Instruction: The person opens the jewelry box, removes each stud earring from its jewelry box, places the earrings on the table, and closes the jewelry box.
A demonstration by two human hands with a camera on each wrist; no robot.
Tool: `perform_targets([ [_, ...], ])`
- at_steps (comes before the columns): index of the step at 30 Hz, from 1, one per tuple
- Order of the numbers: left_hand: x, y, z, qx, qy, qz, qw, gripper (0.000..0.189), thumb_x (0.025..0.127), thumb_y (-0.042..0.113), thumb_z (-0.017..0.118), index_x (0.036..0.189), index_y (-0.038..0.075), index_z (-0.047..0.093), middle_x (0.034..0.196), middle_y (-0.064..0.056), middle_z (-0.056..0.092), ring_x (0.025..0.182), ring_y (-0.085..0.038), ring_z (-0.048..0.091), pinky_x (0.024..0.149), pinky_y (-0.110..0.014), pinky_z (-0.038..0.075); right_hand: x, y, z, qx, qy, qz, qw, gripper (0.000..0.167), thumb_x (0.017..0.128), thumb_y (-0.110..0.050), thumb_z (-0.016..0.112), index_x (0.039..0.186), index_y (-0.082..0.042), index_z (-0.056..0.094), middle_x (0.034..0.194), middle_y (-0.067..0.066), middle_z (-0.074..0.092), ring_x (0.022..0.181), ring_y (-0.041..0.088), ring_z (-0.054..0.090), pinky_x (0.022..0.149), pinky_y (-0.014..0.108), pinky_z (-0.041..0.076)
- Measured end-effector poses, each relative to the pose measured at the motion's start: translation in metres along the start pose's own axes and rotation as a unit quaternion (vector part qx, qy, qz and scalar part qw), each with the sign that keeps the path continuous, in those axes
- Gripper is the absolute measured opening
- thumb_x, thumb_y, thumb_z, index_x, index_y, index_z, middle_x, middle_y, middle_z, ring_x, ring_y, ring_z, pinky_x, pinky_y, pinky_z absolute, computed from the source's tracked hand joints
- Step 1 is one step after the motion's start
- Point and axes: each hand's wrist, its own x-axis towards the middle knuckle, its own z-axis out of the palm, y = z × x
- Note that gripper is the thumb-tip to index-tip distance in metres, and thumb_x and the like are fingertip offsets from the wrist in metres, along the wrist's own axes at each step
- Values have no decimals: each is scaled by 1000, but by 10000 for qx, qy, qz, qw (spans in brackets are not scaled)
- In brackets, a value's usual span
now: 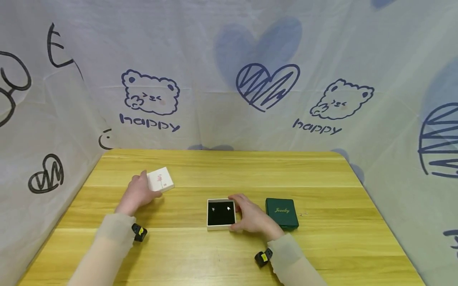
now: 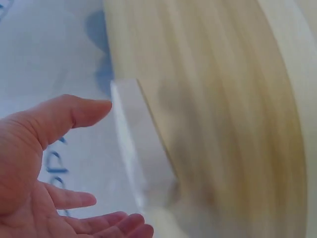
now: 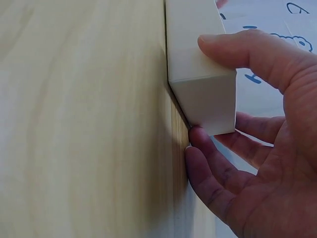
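Note:
A white box lid (image 1: 160,179) with a pink flower print lies on the table's left side. My left hand (image 1: 140,190) is beside it, thumb and fingers spread apart; in the left wrist view the thumb comes close to the lid's edge (image 2: 141,134), and contact is unclear. At the middle stands an open white jewelry box (image 1: 220,227), its black insert (image 1: 221,217) bearing two small star-shaped earrings (image 1: 228,208). My right hand (image 1: 251,216) holds this box by its right end. The right wrist view shows the thumb on one side wall (image 3: 195,49) and fingers at the opposite side.
Right of my right hand sits a closed dark green box (image 1: 282,212) marked "Jewelry". Tiny pale items (image 1: 303,214) lie beside it, too small to make out. A printed cloth (image 1: 207,119) hangs behind the wooden table (image 1: 186,254) and along both sides.

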Motion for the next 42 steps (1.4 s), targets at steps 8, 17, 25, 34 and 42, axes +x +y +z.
perform_targets([
  [8, -18, 38, 5, -315, 265, 413, 9983, 101, 82, 20, 76, 151, -11, 8, 140, -42, 25, 112, -49, 43, 96, -62, 39, -1, 0, 0, 85, 32, 46, 9999, 87, 73, -19, 86, 147, -7, 40, 131, 4, 48, 99, 19, 51, 85, 40, 46],
  [17, -40, 73, 23, -661, 90, 1172, 9909, 80, 82, 22, 77, 147, -1, 36, 139, -29, 38, 112, -42, 52, 86, -52, 50, -1, 1, 0, 209, 61, 18, 9998, 87, 73, -17, 86, 146, -6, 40, 122, 4, 50, 98, 19, 50, 83, 38, 44],
  [25, -47, 92, 45, -762, -190, 1831, 9800, 64, 82, 17, 79, 137, 1, 51, 128, -22, 53, 98, -29, 60, 78, -43, 53, -2, 4, 2, 493, 109, -32, 9987, 86, 73, -16, 86, 146, -6, 41, 116, 3, 50, 96, 20, 49, 81, 38, 43],
  [34, -44, 101, 69, -625, -324, 2087, 9754, 56, 79, 15, 81, 129, 2, 59, 123, -18, 57, 95, -27, 60, 77, -40, 53, -1, 10, 4, 899, 136, 168, 9957, 92, 72, -20, 88, 148, -9, 37, 106, 8, 53, 91, 23, 50, 79, 38, 42],
  [42, -41, 104, 79, -448, -408, 2191, 9738, 48, 78, 13, 82, 123, 6, 65, 118, -15, 58, 92, -26, 59, 74, -39, 51, -2, 11, 5, 1233, 132, 288, 9919, 91, 71, -18, 89, 147, -11, 39, 107, 8, 52, 94, 24, 49, 78, 38, 42],
])
